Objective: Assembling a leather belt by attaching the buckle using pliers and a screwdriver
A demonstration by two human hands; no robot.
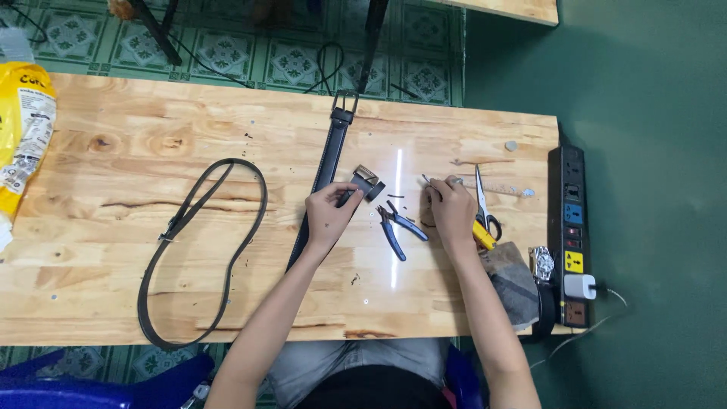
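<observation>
While the left hand [327, 212] grips the black belt's [327, 163] buckle end [366, 182] at centre frame, the right hand [450, 212] pinches a small metal pin [428, 179] just right.

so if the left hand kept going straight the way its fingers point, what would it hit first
Probably the small dark buckle piece that the left hand already pinches at its fingertips, up and to the right. Beyond it only bare wooden table shows, though depth is hard to judge.

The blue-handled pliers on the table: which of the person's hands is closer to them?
About equal, perhaps slightly the right. The pliers lie untouched between both hands: the left hand holds a belt end to their left, while the right hand rests to their right.
</observation>
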